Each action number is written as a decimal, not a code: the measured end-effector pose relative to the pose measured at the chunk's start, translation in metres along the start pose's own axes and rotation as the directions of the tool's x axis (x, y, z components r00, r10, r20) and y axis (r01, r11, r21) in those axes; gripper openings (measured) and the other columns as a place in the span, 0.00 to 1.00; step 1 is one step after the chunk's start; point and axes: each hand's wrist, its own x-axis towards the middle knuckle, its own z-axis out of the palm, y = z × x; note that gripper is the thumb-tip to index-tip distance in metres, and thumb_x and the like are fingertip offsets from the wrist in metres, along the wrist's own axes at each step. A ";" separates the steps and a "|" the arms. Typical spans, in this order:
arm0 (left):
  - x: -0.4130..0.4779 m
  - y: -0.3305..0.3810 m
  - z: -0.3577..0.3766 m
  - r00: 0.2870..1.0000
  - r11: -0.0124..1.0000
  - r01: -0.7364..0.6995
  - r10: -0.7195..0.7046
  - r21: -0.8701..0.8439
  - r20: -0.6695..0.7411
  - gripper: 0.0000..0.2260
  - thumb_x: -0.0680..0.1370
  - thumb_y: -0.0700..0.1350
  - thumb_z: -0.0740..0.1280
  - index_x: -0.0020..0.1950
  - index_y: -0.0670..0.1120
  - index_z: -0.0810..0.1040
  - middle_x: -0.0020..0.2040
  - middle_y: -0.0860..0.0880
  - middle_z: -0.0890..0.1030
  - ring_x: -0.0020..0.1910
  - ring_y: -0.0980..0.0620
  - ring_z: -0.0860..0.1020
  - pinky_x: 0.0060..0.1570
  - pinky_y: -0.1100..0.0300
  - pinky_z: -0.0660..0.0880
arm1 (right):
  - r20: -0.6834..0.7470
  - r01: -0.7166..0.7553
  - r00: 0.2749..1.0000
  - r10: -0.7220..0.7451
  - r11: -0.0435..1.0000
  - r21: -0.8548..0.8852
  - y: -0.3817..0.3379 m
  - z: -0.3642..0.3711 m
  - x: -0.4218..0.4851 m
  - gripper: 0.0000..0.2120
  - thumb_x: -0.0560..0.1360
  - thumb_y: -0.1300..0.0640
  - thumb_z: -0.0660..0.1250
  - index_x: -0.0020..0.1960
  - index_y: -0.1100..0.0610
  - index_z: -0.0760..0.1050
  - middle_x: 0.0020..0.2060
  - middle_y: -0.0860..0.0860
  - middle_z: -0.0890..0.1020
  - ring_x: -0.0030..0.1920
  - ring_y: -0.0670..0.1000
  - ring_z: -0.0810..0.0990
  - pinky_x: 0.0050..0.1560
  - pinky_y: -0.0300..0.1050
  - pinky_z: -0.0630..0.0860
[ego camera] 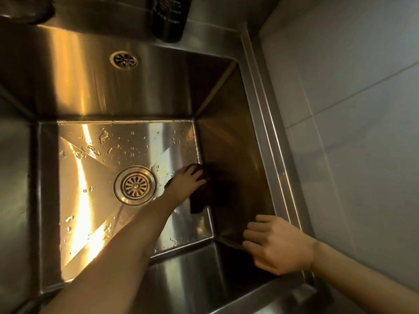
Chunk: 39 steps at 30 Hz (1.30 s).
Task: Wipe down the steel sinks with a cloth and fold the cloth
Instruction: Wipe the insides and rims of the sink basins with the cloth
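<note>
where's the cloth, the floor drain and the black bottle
cloth (pixel 200 205): head view, on its dark lower edge below the left hand (pixel 188 180)
floor drain (pixel 135 185): head view, on the strainer's centre
black bottle (pixel 170 17): head view, on its lower body

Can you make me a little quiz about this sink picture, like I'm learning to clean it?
1. True or false: the left hand presses a dark cloth on the sink floor, to the right of the drain.
2. Where is the right hand? A) on the drain B) by the sink's near right corner, holding nothing C) gripping the dark bottle
3. Fill in: the floor behind the drain is speckled with water ____.

Key: 1 true; 2 B; 3 droplets.
</note>
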 end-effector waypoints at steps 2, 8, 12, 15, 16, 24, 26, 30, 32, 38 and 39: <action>0.007 -0.004 -0.011 0.980 0.977 0.192 -0.186 -0.098 0.064 0.22 0.69 0.38 0.72 0.62 0.49 0.77 0.62 0.41 0.76 0.62 0.35 0.72 0.53 0.45 0.76 | 0.001 0.051 0.999 -0.051 0.998 -0.045 0.022 -0.011 0.018 0.10 0.74 0.47 0.60 0.40 0.50 0.76 0.36 0.46 0.76 0.37 0.46 0.72 0.42 0.40 0.63; 0.029 -0.006 -0.046 0.959 0.944 0.280 -0.270 -0.177 0.081 0.24 0.76 0.39 0.63 0.71 0.55 0.68 0.70 0.47 0.66 0.68 0.43 0.64 0.55 0.52 0.72 | 0.134 0.109 0.986 -0.097 0.990 -0.087 0.086 -0.043 0.050 0.11 0.73 0.47 0.57 0.41 0.49 0.76 0.36 0.46 0.78 0.38 0.47 0.76 0.43 0.41 0.69; 0.035 -0.023 -0.088 0.852 0.929 0.064 -0.240 -0.364 -0.464 0.30 0.63 0.29 0.69 0.63 0.49 0.78 0.61 0.43 0.76 0.59 0.42 0.72 0.47 0.52 0.77 | 0.173 0.123 0.978 -0.114 0.992 -0.042 0.085 -0.042 0.052 0.10 0.73 0.46 0.59 0.40 0.49 0.75 0.35 0.46 0.77 0.38 0.48 0.76 0.41 0.43 0.72; 0.056 -0.038 -0.121 0.763 0.898 -0.006 -0.280 -0.441 -0.582 0.30 0.61 0.29 0.64 0.62 0.43 0.77 0.60 0.42 0.77 0.60 0.45 0.70 0.57 0.58 0.71 | 0.159 0.130 0.979 -0.124 0.991 -0.030 0.088 -0.042 0.052 0.10 0.72 0.45 0.60 0.40 0.50 0.75 0.36 0.47 0.77 0.37 0.48 0.76 0.40 0.42 0.73; 0.064 -0.042 -0.125 0.764 0.864 0.027 -0.342 -0.502 -0.548 0.30 0.60 0.28 0.65 0.62 0.41 0.76 0.60 0.42 0.78 0.60 0.44 0.71 0.58 0.57 0.71 | 0.158 0.137 0.978 -0.133 0.990 -0.017 0.089 -0.041 0.052 0.10 0.72 0.45 0.59 0.41 0.49 0.75 0.36 0.46 0.77 0.37 0.47 0.76 0.39 0.42 0.73; 0.081 -0.052 -0.040 0.865 0.797 0.467 -0.502 -0.382 0.009 0.29 0.69 0.33 0.67 0.69 0.44 0.68 0.66 0.43 0.73 0.67 0.42 0.67 0.68 0.52 0.62 | 0.137 0.163 0.978 -0.160 0.986 -0.015 0.092 -0.037 0.051 0.14 0.71 0.42 0.55 0.41 0.47 0.76 0.35 0.43 0.77 0.36 0.44 0.76 0.38 0.38 0.71; 0.080 -0.053 -0.048 0.895 0.850 0.438 -0.445 -0.292 0.047 0.28 0.69 0.36 0.67 0.69 0.46 0.68 0.66 0.45 0.73 0.66 0.43 0.67 0.66 0.52 0.62 | 0.136 0.161 0.978 -0.157 0.987 -0.016 0.092 -0.039 0.051 0.13 0.71 0.42 0.56 0.41 0.47 0.75 0.35 0.44 0.77 0.36 0.45 0.76 0.38 0.39 0.72; 0.082 -0.088 -0.097 0.856 0.918 0.284 -0.373 -0.277 -0.358 0.23 0.66 0.32 0.63 0.60 0.43 0.77 0.60 0.44 0.78 0.59 0.41 0.70 0.53 0.48 0.72 | 0.145 0.150 0.978 -0.149 0.989 0.005 0.090 -0.039 0.053 0.11 0.70 0.42 0.59 0.40 0.48 0.74 0.34 0.44 0.76 0.35 0.45 0.75 0.37 0.39 0.71; 0.088 -0.106 -0.119 0.761 0.976 0.189 -0.213 -0.104 -0.612 0.18 0.69 0.36 0.59 0.55 0.44 0.80 0.57 0.45 0.80 0.56 0.43 0.70 0.49 0.51 0.72 | 0.140 0.158 0.978 -0.157 0.987 0.003 0.093 -0.041 0.053 0.12 0.71 0.42 0.58 0.40 0.47 0.74 0.34 0.44 0.76 0.35 0.44 0.74 0.36 0.37 0.70; 0.103 -0.101 -0.083 0.844 0.962 0.248 -0.273 -0.114 -0.463 0.16 0.70 0.39 0.61 0.55 0.46 0.81 0.57 0.46 0.81 0.56 0.45 0.72 0.50 0.53 0.75 | 0.169 0.143 0.975 -0.143 0.990 0.008 0.092 -0.041 0.051 0.11 0.71 0.40 0.60 0.40 0.47 0.74 0.35 0.43 0.76 0.35 0.44 0.74 0.38 0.37 0.70; 0.104 -0.101 -0.073 0.868 0.944 0.300 -0.330 -0.136 -0.371 0.17 0.70 0.39 0.63 0.57 0.46 0.80 0.59 0.46 0.80 0.58 0.43 0.73 0.52 0.52 0.74 | 0.166 0.138 0.977 -0.136 0.990 0.003 0.092 -0.041 0.051 0.11 0.71 0.41 0.60 0.41 0.47 0.74 0.35 0.43 0.76 0.35 0.44 0.73 0.38 0.38 0.70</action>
